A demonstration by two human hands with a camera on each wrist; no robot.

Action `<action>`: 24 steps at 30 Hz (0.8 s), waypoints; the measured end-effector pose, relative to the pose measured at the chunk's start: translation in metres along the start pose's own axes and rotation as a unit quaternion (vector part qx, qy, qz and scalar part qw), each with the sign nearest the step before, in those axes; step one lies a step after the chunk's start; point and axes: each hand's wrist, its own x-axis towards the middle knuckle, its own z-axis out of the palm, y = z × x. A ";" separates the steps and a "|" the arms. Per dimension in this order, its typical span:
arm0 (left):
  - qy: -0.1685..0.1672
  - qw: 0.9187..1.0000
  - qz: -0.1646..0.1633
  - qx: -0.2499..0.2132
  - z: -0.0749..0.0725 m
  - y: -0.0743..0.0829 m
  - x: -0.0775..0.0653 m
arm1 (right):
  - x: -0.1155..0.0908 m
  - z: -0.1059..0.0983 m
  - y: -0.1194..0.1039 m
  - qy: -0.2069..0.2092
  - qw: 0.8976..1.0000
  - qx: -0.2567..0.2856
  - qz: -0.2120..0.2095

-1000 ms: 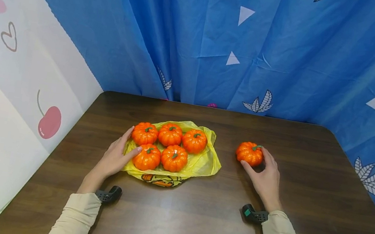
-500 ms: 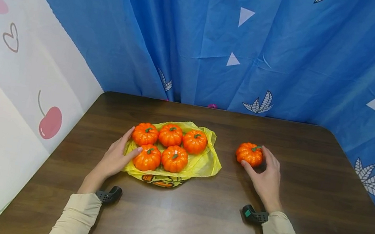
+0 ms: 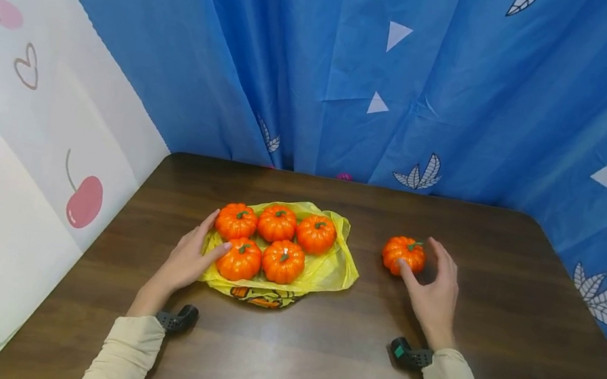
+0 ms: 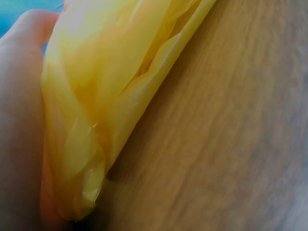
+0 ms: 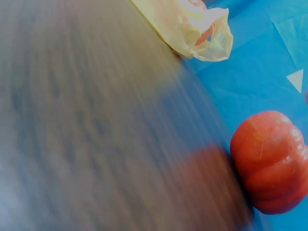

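A crumpled yellow plastic bag (image 3: 334,267) lies left of the table's middle, with several small orange pumpkins (image 3: 283,262) in its open top. My left hand (image 3: 186,262) grips the bag's left end, thumb by the front-left pumpkin (image 3: 239,259) and fingers beside the back-left one. In the left wrist view, the thumb side of that hand lies along the yellow plastic (image 4: 110,86). Farther right, a single green-stemmed pumpkin (image 3: 402,253) sits on the table. My right hand (image 3: 433,289) is spread beside it, thumb overlapping its front and fingers apart from its right side.
The dark wooden table (image 3: 277,357) ends at a blue curtain (image 3: 331,88) behind and a white printed cloth (image 3: 41,188) on the left. Each wrist wears a black camera (image 3: 180,318). Bare tabletop separates the bag from the single pumpkin.
My right fingers have come away from the single pumpkin, and the thumb has slid slightly over its front. The left hand and bag hold their place; the whole head view has shifted slightly down.
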 end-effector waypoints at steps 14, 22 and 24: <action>0.005 1.000 0.002 0.002 0.000 -0.001 0.000 | -0.008 0.017 -0.018 -0.009 1.000 0.016 -0.022; 0.006 1.000 0.006 0.001 0.001 -0.001 0.001 | -0.008 0.024 -0.025 -0.024 0.999 0.026 -0.034; 0.005 1.000 0.005 0.001 0.000 -0.001 0.000 | -0.009 0.025 -0.027 -0.026 0.999 0.029 -0.037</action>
